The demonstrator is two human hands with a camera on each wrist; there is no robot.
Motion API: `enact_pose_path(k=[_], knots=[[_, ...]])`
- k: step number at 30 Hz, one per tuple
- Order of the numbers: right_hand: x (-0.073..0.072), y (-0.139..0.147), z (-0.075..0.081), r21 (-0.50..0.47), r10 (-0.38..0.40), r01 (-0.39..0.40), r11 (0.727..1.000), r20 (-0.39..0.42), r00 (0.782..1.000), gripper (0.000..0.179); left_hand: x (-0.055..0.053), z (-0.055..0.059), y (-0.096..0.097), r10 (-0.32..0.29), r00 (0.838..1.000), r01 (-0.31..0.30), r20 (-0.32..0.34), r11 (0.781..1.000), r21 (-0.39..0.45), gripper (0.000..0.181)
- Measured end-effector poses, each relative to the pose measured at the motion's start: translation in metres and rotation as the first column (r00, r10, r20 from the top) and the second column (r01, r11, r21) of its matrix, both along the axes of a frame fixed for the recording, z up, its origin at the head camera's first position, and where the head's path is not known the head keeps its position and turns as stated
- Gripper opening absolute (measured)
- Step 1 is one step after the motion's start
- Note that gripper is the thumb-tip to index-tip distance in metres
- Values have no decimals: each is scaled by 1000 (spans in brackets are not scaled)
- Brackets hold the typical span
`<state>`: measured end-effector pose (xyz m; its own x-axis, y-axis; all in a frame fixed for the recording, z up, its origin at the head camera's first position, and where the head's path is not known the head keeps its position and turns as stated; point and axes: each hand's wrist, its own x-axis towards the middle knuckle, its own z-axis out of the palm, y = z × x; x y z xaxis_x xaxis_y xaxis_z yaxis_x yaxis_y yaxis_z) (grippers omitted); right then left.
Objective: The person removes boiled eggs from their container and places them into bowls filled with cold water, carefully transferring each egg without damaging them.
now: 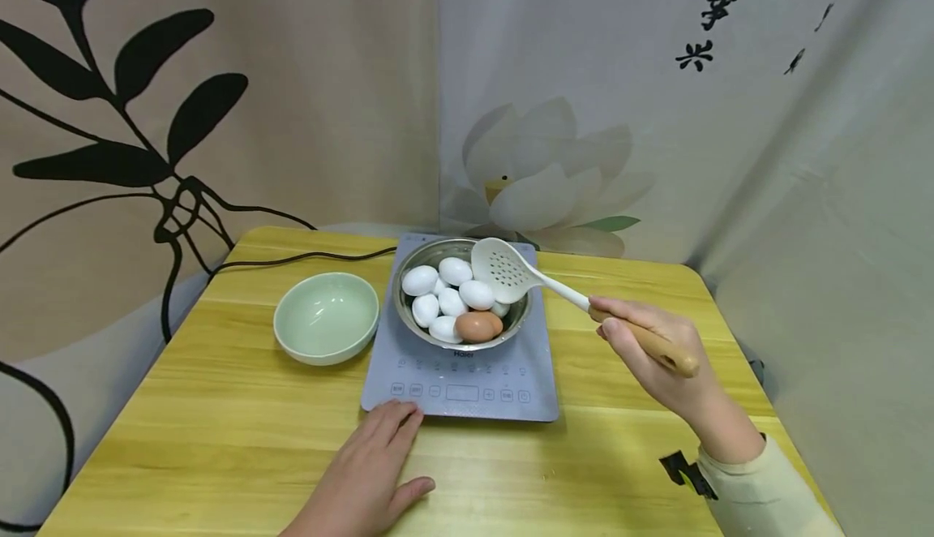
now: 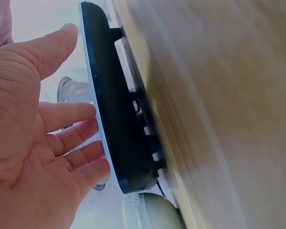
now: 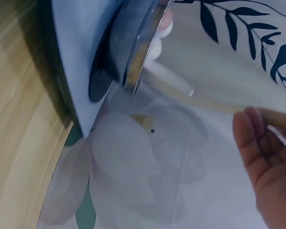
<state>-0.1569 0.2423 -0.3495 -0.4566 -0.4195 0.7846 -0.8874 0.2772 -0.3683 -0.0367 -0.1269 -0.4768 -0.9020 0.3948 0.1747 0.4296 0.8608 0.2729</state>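
My right hand [image 1: 674, 375] grips the wooden handle of a white skimmer [image 1: 502, 271]. The skimmer's perforated head lies over the right back part of a steel bowl [image 1: 520, 328], against the eggs. Several white eggs [image 1: 452, 302] and brown eggs [image 1: 476, 327] fill the bowl, which stands on a grey induction cooker [image 1: 537, 391]. With fingers extended, my left hand [image 1: 368, 472] touches the cooker's front edge near its left corner. In the left wrist view, the fingertips [image 2: 101, 164] rest on that edge, and the thumb stands apart.
A pale green bowl [image 1: 326, 318] stands left of the cooker on the wooden table [image 1: 219, 440]. A black cord [image 1: 306, 256] runs left from the cooker's back. Printed curtains [image 1: 350, 115] hang behind and beside the table. A black strip [image 1: 687, 474] is by the right sleeve.
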Motion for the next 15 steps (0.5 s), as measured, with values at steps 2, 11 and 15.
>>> enact_pose_path(k=[2, 11, 15], knots=[[-5, 5, 1, 30, 44, -43, 999, -36, 998, 27, 0, 0, 0, 1, 1000, -1, -7, 1000, -1, 85], [-17, 24, 12, 50, 169, -187, 981, 251, 953, 32, 0, 1, 2, 1, 1000, -1, -5, 1000, -5, 85], [-26, 32, 13, 28, 121, -146, 989, 414, 902, 34, 1, 0, 3, 9, 1000, -9, 3, 1000, 1, 86]])
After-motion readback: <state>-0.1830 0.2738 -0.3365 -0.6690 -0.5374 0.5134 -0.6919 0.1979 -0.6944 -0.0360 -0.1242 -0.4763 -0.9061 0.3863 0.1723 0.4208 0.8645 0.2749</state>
